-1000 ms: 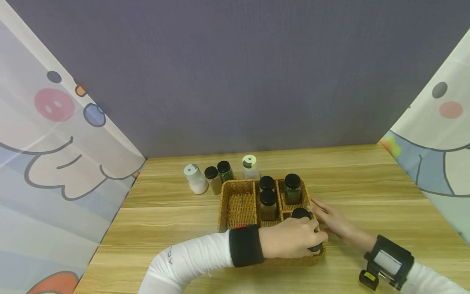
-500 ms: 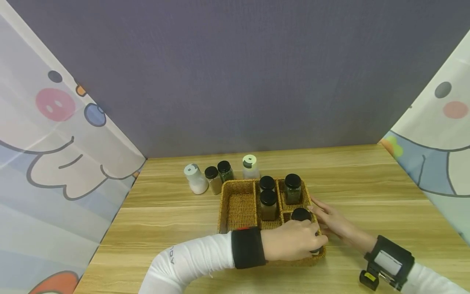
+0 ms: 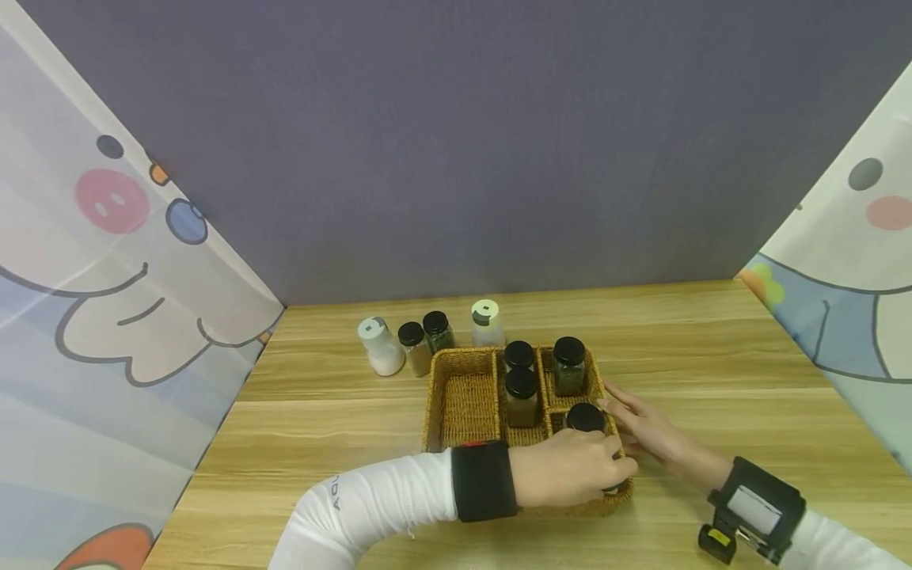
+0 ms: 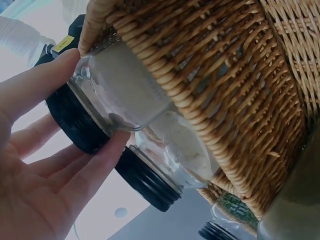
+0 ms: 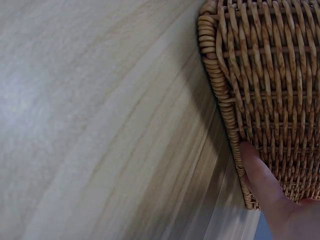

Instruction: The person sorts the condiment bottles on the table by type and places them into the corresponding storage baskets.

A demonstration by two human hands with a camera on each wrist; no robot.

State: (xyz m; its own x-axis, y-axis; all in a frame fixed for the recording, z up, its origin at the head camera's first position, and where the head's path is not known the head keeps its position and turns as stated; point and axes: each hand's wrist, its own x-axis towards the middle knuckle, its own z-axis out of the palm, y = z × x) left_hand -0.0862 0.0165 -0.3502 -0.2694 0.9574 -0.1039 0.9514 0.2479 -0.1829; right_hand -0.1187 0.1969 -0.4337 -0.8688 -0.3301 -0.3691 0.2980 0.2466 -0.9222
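In the front right compartment of a wicker basket, my left hand grips a glass spice jar by its black lid. Pale powder fills the jar, and the basket wall hides its lower part. Close beside it stands another black-lidded jar with pale contents. My right hand rests against the basket's right outer side, its thumb near the rim. One finger lies along the weave in the right wrist view.
Two brownish jars, front and back, share the middle compartment. A green herb jar fills the back right one. Behind the basket stand white shakers, left and right, and two black-lidded jars on the wooden table.
My left hand has shifted very slightly downward and right, with the gripped jar's lid lower and more covered by the fingers. The right hand stays where it was on the basket.
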